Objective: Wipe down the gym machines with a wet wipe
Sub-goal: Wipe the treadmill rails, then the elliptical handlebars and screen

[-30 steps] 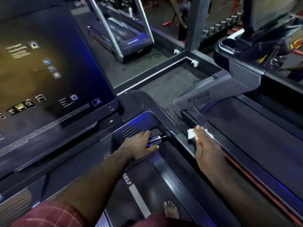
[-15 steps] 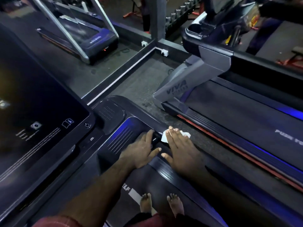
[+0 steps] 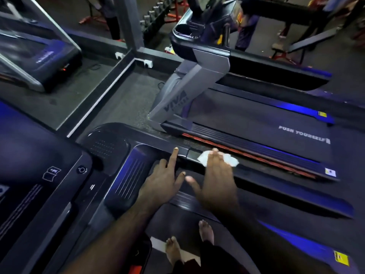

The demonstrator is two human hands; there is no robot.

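Pressing a wipe onto a treadmill rail, seen looking down from a head-worn camera.

The right hand (image 3: 215, 180) lies flat with fingers straight, holding a crumpled white wet wipe (image 3: 231, 160) against the glossy black side rail (image 3: 266, 179) of the near treadmill. The wipe's edges show on both sides of the fingers. The left hand (image 3: 162, 184) is just beside it, relaxed and gripping nothing, with its straight index finger touching the same rail and its thumb spread towards the right thumb. Two bare feet (image 3: 173, 252) stand on the belt below. A dark console screen (image 3: 29, 155) fills the left side, and a neighbouring grey-framed treadmill (image 3: 197, 82) stands alongside on the right.
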